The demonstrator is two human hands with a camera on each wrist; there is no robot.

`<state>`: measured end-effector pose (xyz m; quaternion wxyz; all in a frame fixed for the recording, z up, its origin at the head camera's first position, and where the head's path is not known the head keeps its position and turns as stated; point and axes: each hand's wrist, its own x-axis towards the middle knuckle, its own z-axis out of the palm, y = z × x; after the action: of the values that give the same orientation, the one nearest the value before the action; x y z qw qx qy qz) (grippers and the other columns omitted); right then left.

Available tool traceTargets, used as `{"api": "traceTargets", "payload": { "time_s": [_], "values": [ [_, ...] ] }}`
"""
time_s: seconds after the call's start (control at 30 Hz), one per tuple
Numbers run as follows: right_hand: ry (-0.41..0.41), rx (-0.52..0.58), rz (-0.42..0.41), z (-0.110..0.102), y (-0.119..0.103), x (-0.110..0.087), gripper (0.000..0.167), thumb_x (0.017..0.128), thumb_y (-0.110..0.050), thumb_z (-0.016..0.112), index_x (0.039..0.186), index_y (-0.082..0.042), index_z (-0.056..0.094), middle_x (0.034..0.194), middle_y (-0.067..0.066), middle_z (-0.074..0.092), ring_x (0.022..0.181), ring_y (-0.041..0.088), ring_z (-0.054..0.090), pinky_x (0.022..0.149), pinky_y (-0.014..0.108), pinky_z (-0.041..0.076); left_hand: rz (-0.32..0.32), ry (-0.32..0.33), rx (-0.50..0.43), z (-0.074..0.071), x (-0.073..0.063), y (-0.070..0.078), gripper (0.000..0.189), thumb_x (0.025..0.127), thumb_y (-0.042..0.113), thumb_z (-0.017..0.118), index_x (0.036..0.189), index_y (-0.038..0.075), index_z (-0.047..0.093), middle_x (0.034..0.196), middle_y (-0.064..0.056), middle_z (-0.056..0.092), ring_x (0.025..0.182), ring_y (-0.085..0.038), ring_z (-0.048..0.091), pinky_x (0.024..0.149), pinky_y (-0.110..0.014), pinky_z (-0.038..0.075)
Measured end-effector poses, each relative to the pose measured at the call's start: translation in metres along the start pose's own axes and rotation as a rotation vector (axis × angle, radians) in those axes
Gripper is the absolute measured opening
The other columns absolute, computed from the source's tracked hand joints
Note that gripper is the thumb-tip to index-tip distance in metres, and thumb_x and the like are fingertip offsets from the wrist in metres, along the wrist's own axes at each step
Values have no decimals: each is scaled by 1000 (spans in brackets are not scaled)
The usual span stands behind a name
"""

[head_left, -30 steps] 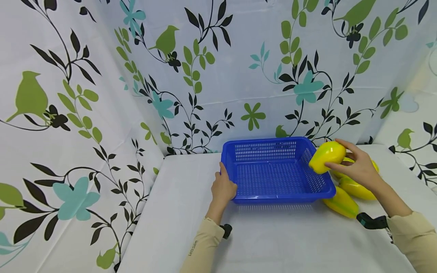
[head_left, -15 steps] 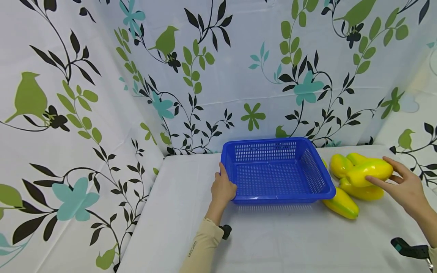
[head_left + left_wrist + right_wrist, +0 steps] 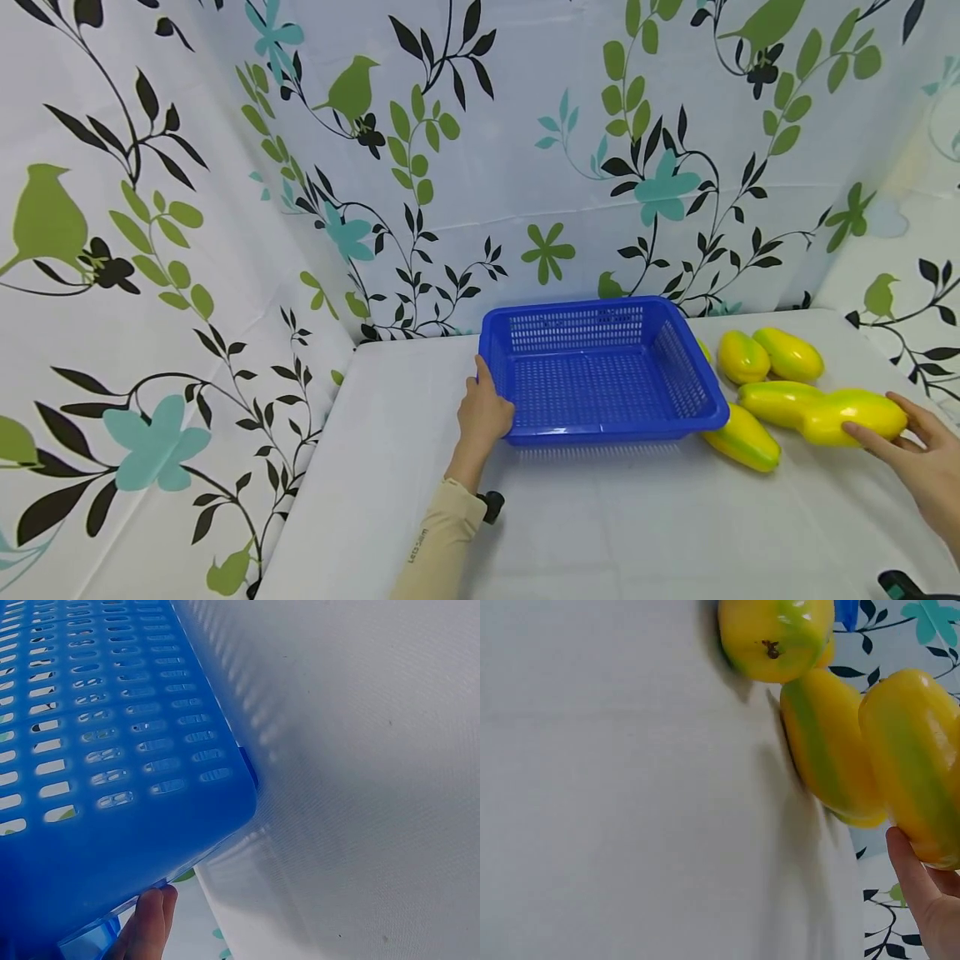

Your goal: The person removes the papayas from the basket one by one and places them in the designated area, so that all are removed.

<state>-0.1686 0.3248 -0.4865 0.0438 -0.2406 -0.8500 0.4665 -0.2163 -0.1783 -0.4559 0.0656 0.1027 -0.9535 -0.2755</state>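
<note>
A blue perforated plastic basket [image 3: 600,435] with nothing in it stands on the white table. My left hand [image 3: 483,412] grips its left side near the front corner; in the left wrist view, fingertips [image 3: 150,915] show at the rim of the basket wall [image 3: 150,832]. My right hand [image 3: 926,467] holds a glossy yellow papaya [image 3: 855,417] by its right end, thumb on the near side. In the right wrist view that papaya [image 3: 915,757] has a green stripe, and a second papaya [image 3: 821,735] lies beside it.
Several more papayas lie right of the basket: one at the front [image 3: 742,439], a middle one [image 3: 776,402] overlapped by the held papaya, two behind [image 3: 742,358], and one [image 3: 703,350] mostly hidden by the basket. A leaf-and-bird printed curtain [image 3: 480,192] hangs around the table.
My right hand has carried the papaya rightward from over the basket's right edge and down, low beside the other papayas. The left hand keeps its grip; the view has shifted slightly.
</note>
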Motion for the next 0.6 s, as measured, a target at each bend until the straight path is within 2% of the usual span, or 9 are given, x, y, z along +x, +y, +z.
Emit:
{"api": "traceTargets", "payload": {
  "time_s": [0.1, 0.2, 0.27, 0.47, 0.53, 0.6],
  "values": [
    [-14, 16, 63, -2, 12, -2, 91, 94, -44, 59, 158, -7, 6, 159, 31, 5, 136, 55, 26, 107, 60, 28, -4, -2, 3, 1, -1, 2, 91, 80, 6, 65, 157, 1, 16, 123, -31, 52, 76, -35, 61, 67, -49, 51],
    [-25, 2, 80, -1, 21, -4, 94, 93, -47, 60, 158, -6, 6, 160, 29, 3, 137, 55, 23, 106, 61, 28, -3, -9, 8, 2, -1, 2, 91, 81, 6, 65, 157, 1, 15, 124, -31, 52, 79, -37, 62, 69, -50, 52],
    [-32, -7, 69, 2, 25, -4, 94, 93, -49, 58, 157, -4, 7, 160, 28, 2, 138, 56, 22, 105, 62, 28, 2, -8, 4, 2, 0, 2, 90, 81, 6, 64, 157, 0, 15, 124, -31, 52, 80, -38, 62, 69, -50, 52],
    [-77, -55, -12, 12, 32, -2, 97, 92, -53, 59, 156, -1, 10, 158, 31, 9, 130, 57, 32, 97, 59, 39, 2, 9, 4, 0, 2, 0, 89, 81, 5, 63, 156, 0, 16, 123, -31, 52, 76, -36, 61, 66, -49, 52],
    [-93, -62, -34, 13, 34, -2, 98, 91, -54, 59, 156, 0, 9, 157, 33, 11, 127, 58, 33, 95, 61, 40, 4, 4, 7, 0, 2, 0, 89, 82, 5, 63, 157, 0, 16, 123, -32, 52, 76, -36, 61, 66, -49, 51],
    [-98, -71, -45, 13, 36, -3, 98, 91, -54, 60, 156, 1, 10, 156, 34, 12, 126, 57, 35, 90, 51, 49, 6, -4, 9, 1, 1, 0, 90, 81, 5, 63, 157, 0, 15, 124, -32, 51, 76, -36, 61, 66, -48, 52]
  ]
}}
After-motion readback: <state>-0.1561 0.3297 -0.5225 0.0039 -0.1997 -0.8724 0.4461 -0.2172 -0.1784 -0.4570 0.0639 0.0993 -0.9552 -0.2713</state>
